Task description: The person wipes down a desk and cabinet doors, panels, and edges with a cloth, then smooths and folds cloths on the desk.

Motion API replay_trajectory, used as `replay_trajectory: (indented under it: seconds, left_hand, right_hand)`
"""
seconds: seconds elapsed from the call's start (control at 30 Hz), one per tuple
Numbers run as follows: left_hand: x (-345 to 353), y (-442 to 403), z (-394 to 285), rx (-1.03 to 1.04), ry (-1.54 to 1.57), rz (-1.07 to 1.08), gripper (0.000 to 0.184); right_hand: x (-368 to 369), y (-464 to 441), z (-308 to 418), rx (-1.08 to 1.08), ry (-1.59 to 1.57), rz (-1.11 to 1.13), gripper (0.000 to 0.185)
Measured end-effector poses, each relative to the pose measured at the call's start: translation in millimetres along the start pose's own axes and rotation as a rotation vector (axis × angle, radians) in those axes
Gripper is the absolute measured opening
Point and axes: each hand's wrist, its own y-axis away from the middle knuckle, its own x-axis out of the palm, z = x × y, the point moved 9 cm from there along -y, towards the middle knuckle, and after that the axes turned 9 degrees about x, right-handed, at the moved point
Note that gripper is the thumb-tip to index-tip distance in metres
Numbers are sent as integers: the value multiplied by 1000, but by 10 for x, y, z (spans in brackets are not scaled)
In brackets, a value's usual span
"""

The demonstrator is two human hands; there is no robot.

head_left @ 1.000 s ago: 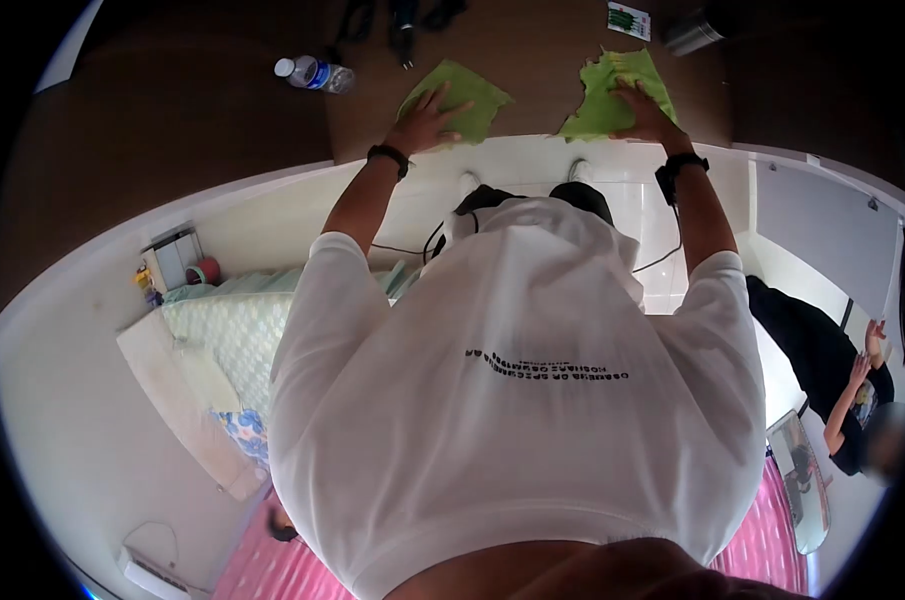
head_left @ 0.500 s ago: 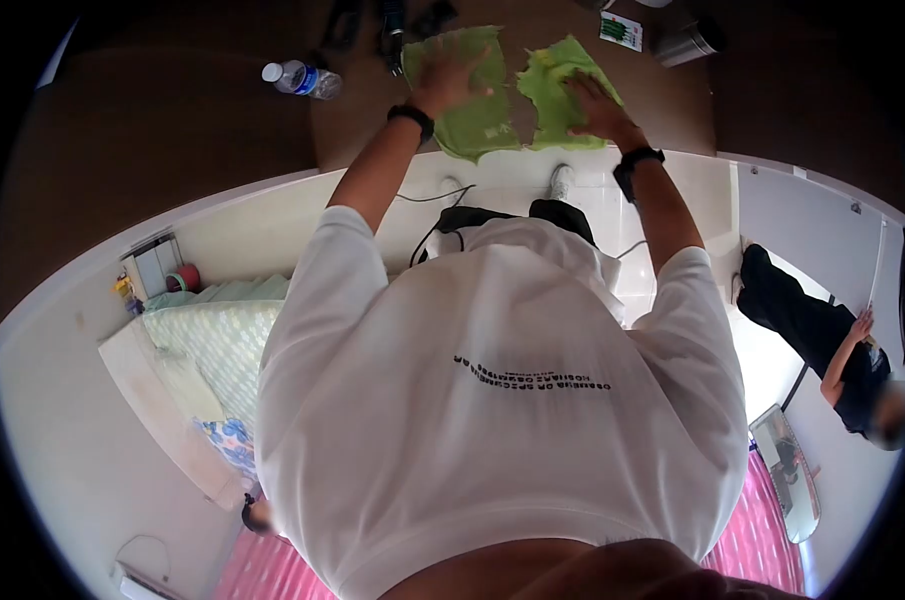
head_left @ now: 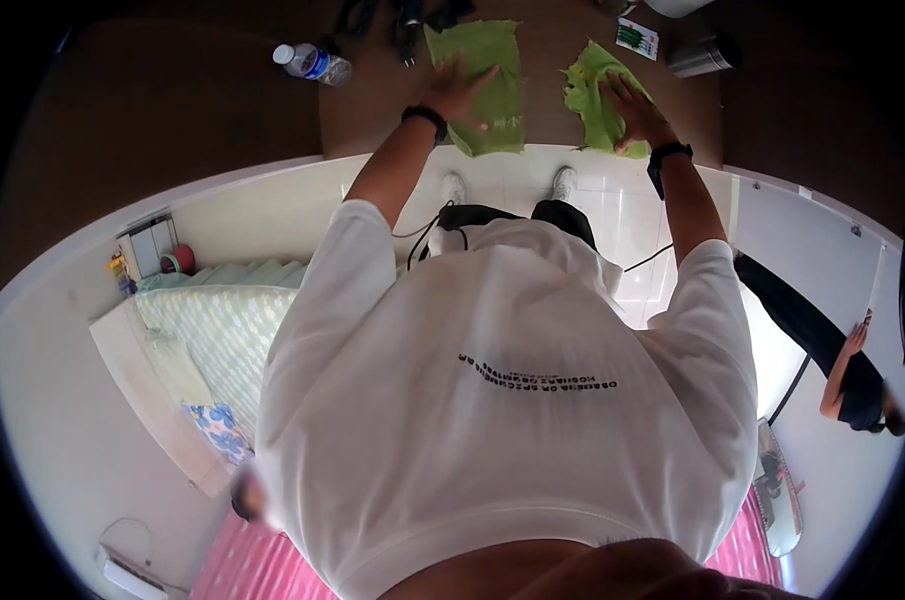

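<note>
Green, cloth-like material is seen in the head view as two pieces on a dark brown, smooth-topped worktop: a roughly rectangular green piece at the left hand and a smaller, ragged-edged green piece at the right hand. The fingers of both hands are spread wide, laid over the pieces with nothing visibly gripped; how firmly they are pressed cannot be told from this height.

Both pieces are laid up to the worktop's front edge, and the rectangular one seems to be carried slightly past it, though the edge is poorly resolved. Should pressure be lifted, a piece could be slid or tipped off by its own overhang. The ragged piece could be torn further if it were pulled at its jagged side, and creases could be trapped if it were dragged under a flat palm. By a wide leftward sweep, the clear plastic bottle with a blue label could be rolled away.

Beyond the pieces, a black cable with a plug, a white packet printed with green pods and a silver metal cylinder are placed. Below, pale floor tiles, a bed with a green-and-white checked cover and a dark-clothed person are shown.
</note>
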Motion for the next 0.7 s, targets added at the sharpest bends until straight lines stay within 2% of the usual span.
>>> replay_trajectory:
  seconds: [0.13, 0.2, 0.23, 0.3, 0.4, 0.53, 0.6, 0.63, 0.7]
  left_hand:
    - [-41, -125, 44, -42, -1, 67, 122]
    - [-63, -59, 39, -64, 30, 0, 121]
    - [-42, -15, 34, -69, 37, -9, 121]
    - [65, 49, 13, -81, 146, -58, 120]
    - [131, 169, 60, -92, 199, -118, 117]
    - [81, 231, 51, -62, 172, -170, 118]
    - [67, 218, 23, -34, 197, -167, 118]
    - [72, 198, 14, -39, 201, -167, 118]
    - [117, 148, 50, -62, 86, -95, 118]
  right_hand:
    - [43, -66, 1, -5, -4, 55, 136]
    - [162, -141, -171, 131, 54, -101, 127]
    - [145, -127, -128, 126, 66, -100, 127]
    - [37, 251, -195, 667, 82, 141, 121]
    - [153, 411, -336, 786, 65, 204, 117]
    - [466, 265, -824, 709, 114, 188, 111]
    - [461, 321, -1041, 853, -177, 174, 100]
    - [452, 300, -1109, 849, -173, 177, 100]
    - [455, 340, -1227, 955, -116, 264, 86]
